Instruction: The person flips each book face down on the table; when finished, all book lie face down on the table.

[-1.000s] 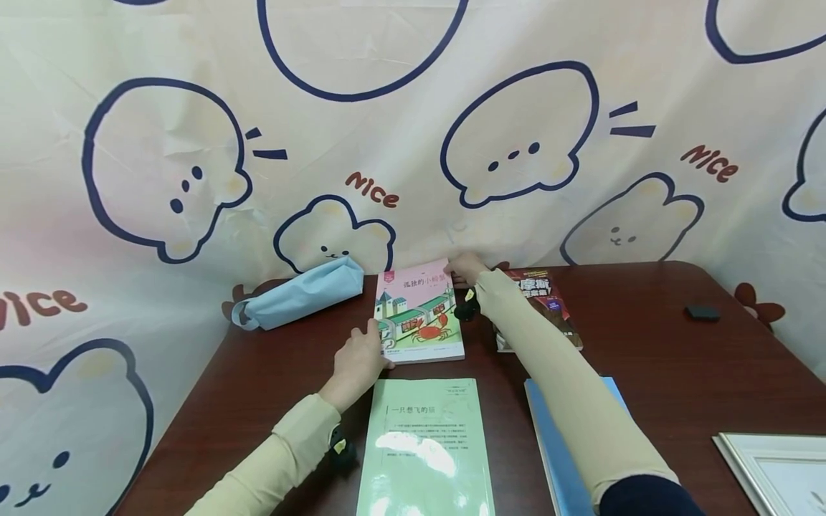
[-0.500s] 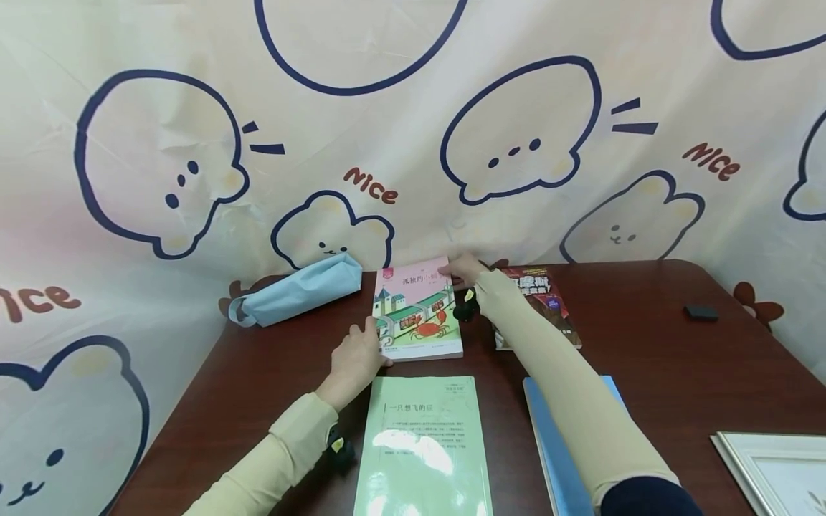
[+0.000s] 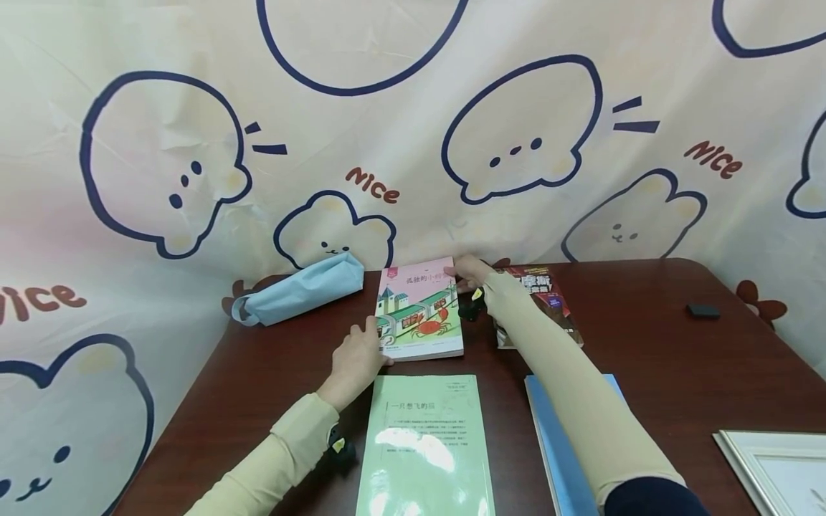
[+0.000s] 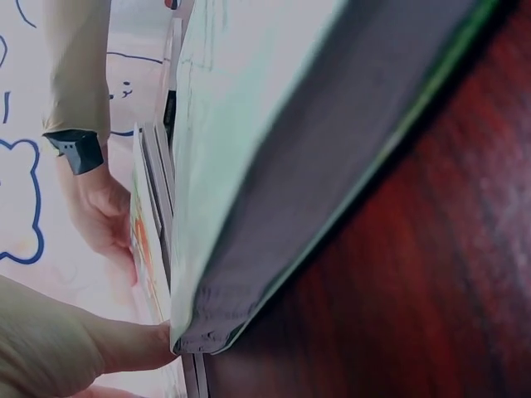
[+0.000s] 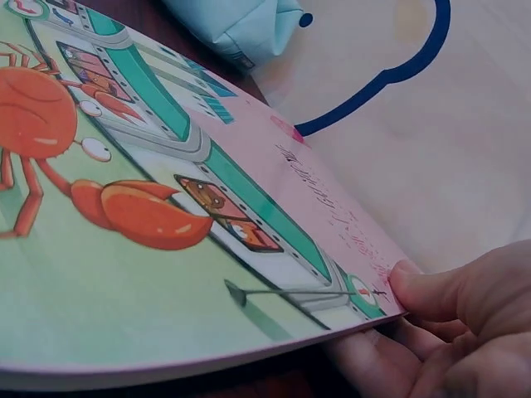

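Partly hiding its title (image 3: 424, 279), the right hand (image 3: 471, 271) pinches the pink book (image 3: 416, 312). The left hand (image 3: 352, 363), fingers (image 3: 371, 329) half-hidden, grips it.

Left hand (image 4: 50, 344): thumb beside corner of pale-green book (image 4: 228, 108) | right hand (image 4: 99, 214): at illustrated book (image 4: 146, 240) | red-brown tabletop (image 4: 398, 274)

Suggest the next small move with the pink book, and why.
Probably lower the far right corner of the pink book: the right hand has fingers beneath it and thumb on top, while the left hand holds the near left.
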Demonstrator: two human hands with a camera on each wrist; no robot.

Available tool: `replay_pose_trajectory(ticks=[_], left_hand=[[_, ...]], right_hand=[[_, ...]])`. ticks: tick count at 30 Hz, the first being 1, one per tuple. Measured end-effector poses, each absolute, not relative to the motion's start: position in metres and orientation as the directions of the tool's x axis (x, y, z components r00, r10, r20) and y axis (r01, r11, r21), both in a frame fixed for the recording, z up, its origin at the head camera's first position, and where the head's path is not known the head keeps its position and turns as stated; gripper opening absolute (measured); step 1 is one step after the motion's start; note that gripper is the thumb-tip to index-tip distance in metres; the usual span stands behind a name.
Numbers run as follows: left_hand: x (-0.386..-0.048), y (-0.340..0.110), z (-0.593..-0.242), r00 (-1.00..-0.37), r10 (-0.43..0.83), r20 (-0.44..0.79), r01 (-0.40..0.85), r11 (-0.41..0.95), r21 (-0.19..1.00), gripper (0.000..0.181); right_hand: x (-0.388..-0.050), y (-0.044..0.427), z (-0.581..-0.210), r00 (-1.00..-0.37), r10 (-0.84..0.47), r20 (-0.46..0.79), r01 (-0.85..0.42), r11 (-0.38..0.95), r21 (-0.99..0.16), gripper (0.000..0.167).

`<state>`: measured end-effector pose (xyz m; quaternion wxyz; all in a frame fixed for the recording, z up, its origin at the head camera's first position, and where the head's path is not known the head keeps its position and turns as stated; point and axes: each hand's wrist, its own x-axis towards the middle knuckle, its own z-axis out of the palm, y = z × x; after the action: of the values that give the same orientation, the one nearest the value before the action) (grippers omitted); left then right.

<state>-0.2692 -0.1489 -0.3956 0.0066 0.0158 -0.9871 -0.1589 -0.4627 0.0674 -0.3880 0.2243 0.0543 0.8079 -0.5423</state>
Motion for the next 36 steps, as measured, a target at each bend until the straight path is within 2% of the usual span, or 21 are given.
replay_pose_trajectory(ticks=[8, 14, 17, 21, 28, 36], left_hand=[[-0.27, -0.151, -0.396, -0.999, -0.042, -0.016, -0.045, 0.944, 0.327, 0.077], [-0.269, -0.154, -0.395, -0.999, -0.021, -0.039, -0.034, 0.926, 0.375, 0.078], [-0.269, -0.156, -0.395, -0.999, -0.014, -0.05, -0.033, 0.917, 0.397, 0.08], [-0.269, -0.157, -0.394, -0.999, -0.006, -0.048, -0.025, 0.913, 0.407, 0.081], [-0.268, -0.157, -0.388, -0.998, -0.02, -0.059, -0.045, 0.877, 0.478, 0.087], [-0.269, -0.161, -0.381, -0.994, -0.004, -0.113, -0.068, 0.818, 0.571, 0.088]], right_hand=[[-0.455, 0.072, -0.382, -0.859, -0.212, -0.466, 0.386, 0.329, -0.862, 0.037], [-0.469, 0.076, -0.403, -0.872, -0.212, -0.441, 0.36, 0.332, -0.872, 0.035], [-0.483, 0.08, -0.417, -0.869, -0.256, -0.424, 0.335, 0.326, -0.884, 0.033], [-0.478, 0.08, -0.411, -0.863, -0.273, -0.425, 0.34, 0.31, -0.888, 0.033], [-0.45, 0.076, -0.379, -0.844, -0.289, -0.452, 0.383, 0.266, -0.885, 0.042], [-0.464, 0.077, -0.39, -0.863, -0.262, -0.432, 0.376, 0.238, -0.896, 0.039]])
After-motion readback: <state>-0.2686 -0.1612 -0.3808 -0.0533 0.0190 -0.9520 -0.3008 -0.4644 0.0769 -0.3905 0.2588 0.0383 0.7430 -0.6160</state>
